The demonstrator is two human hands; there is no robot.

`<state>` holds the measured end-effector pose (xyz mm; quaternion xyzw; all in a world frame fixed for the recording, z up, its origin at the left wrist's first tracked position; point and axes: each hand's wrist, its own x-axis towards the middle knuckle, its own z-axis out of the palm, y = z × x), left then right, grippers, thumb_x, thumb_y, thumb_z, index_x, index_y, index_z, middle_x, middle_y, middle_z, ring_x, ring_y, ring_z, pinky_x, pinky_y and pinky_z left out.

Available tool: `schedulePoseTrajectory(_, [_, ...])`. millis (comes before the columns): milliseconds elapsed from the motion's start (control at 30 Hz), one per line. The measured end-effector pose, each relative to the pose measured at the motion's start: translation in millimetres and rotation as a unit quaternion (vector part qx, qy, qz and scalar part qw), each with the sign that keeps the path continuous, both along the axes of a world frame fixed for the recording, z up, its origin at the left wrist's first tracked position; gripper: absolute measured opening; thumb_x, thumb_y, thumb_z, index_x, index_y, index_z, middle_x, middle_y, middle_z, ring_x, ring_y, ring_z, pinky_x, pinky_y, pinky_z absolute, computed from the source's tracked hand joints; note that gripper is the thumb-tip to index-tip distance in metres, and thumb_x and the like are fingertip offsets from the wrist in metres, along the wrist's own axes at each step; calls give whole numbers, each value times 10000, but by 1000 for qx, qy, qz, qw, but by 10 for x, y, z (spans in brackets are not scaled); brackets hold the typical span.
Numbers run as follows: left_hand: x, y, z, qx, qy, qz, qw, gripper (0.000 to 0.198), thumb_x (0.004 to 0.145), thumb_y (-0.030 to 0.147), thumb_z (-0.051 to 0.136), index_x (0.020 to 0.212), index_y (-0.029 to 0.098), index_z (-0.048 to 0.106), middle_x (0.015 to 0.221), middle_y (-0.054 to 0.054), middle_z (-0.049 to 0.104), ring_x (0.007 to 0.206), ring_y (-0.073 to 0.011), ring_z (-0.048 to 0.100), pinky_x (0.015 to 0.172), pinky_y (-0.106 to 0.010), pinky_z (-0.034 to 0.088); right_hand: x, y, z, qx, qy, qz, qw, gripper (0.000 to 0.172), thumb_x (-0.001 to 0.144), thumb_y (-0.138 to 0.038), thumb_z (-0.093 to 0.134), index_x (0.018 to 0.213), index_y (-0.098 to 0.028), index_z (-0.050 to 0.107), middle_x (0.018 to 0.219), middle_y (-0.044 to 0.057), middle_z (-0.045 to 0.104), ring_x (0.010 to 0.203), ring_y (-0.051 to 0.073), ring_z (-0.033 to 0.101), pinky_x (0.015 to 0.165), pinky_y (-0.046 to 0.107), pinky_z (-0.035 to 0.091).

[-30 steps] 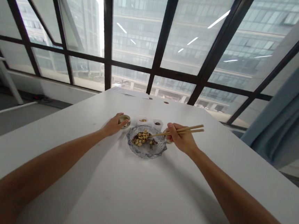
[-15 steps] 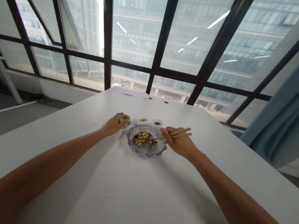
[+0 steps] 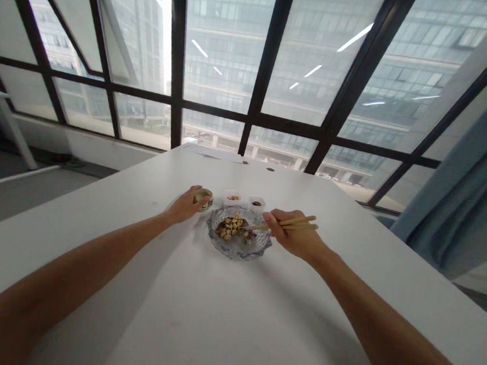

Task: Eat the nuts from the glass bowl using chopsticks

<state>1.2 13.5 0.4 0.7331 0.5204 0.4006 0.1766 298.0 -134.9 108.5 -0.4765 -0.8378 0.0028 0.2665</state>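
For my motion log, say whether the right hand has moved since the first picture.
Yes: judged against the glass plate, the right hand has shifted slightly left.

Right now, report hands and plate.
Left hand on cup. Right hand holds chopsticks, tips at food on plate. Two tubs close behind plate.

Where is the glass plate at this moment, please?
In the head view, the glass plate sits near the picture's middle on the white table, between the left hand and the right hand, just nearer than two white cups.
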Motion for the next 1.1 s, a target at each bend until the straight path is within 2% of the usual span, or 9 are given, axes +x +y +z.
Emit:
schedulePoseTrajectory(200, [2, -17, 20, -3, 10, 0, 1000, 708, 882, 627, 514, 1365, 112, 470, 933, -105, 695, 802, -220, 657, 805, -374, 528, -6, 4, -7, -29, -2, -30, 999, 490, 993, -529, 316, 626, -231, 442, 533, 30, 580, 494, 154, 530, 505, 261, 350])
schedulePoseTrajectory(467, [-6, 16, -17, -1, -2, -5, 1000, 707, 882, 623, 518, 1367, 112, 465, 996, -119, 692, 839, -219, 654, 825, -382, 530, -51, -13, -8, 0, -13, -5, 1000, 544, 995, -589, 288, 590, -233, 358, 460, -12, 436, 461, 124, 438, 477, 254, 290])
schedulePoseTrajectory(700, [1, 19, -24, 7, -2, -6, 1000, 700, 876, 633, 526, 1352, 122, 475, 1009, -122, 699, 854, -224, 657, 850, -403, 534, 14, -19, 48, -27, -7, -19, 999, 497, 999, -520, 297, 655, -215, 486, 536, 20, 559, 477, 138, 498, 496, 263, 330])
schedulePoseTrajectory(867, [4, 7, -11, 2, -5, -9, 1000, 710, 877, 632, 522, 1365, 119, 463, 1094, -149, 690, 929, -243, 663, 889, -413, 522, 24, -15, 39, -47, 3, -30, 998, 491, 989, -517, 298, 651, -214, 486, 541, 27, 569, 483, 147, 515, 489, 266, 337])
schedulePoseTrajectory(1100, [0, 15, -16, 6, -3, -6, 1000, 687, 876, 626, 527, 1354, 134, 479, 1039, -132, 704, 900, -240, 662, 875, -412, 523, 81, 52, -21, -80, 59, -24, 995, 522, 975, -600, 313, 675, -214, 496, 544, 30, 596, 477, 152, 542, 470, 263, 376])
